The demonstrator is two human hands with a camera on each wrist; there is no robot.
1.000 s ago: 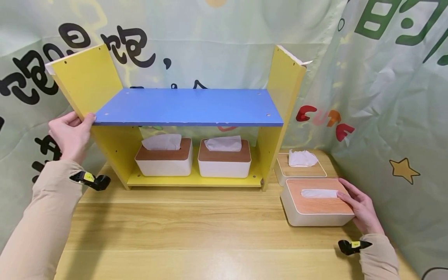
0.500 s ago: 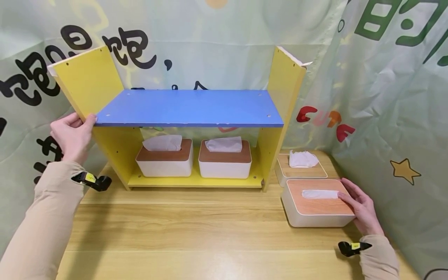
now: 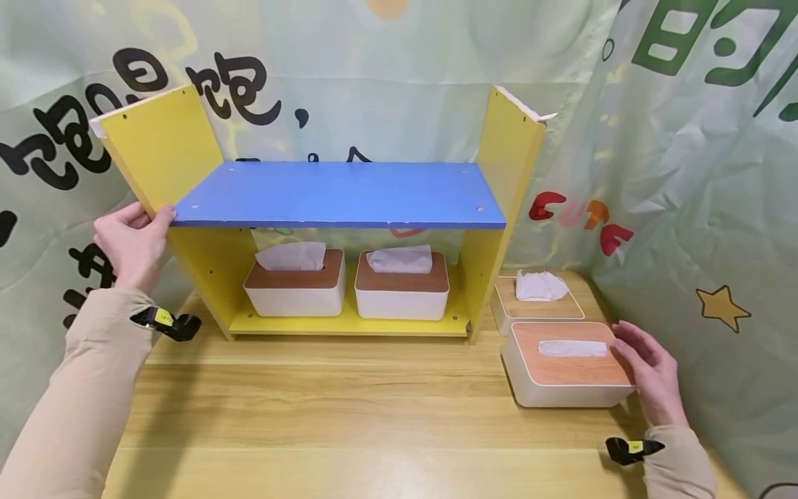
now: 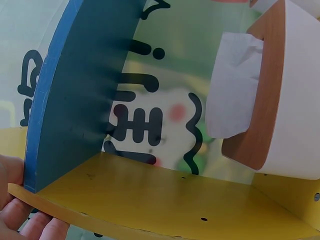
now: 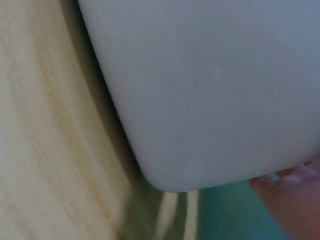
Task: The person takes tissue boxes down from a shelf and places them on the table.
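My left hand [image 3: 134, 239] grips the front edge of the yellow left side panel [image 4: 125, 200] of a small shelf, thumb beside the blue board [image 3: 339, 194]. At the right, my right hand [image 3: 651, 374] lies along the right end of a white tissue box [image 3: 567, 395] with a wood-look lid, its fingers loosely bent at the end wall. In the right wrist view the white wall [image 5: 200, 100] of this box fills most of the picture, fingertips right at its edge. Two similar tissue boxes, a left one [image 3: 296, 299] and a right one [image 3: 402, 303], stand on the shelf's yellow bottom board.
Another tissue box [image 3: 511, 308] with a paler lid stands behind the front one, to the right of the shelf. All stand on a wooden table [image 3: 349, 416]. A printed cloth [image 3: 386, 118] hangs behind and to the right.
My right hand has shifted slightly right; its thumb has come off the lid's top to the box's right edge. My left hand keeps its grip on the panel.
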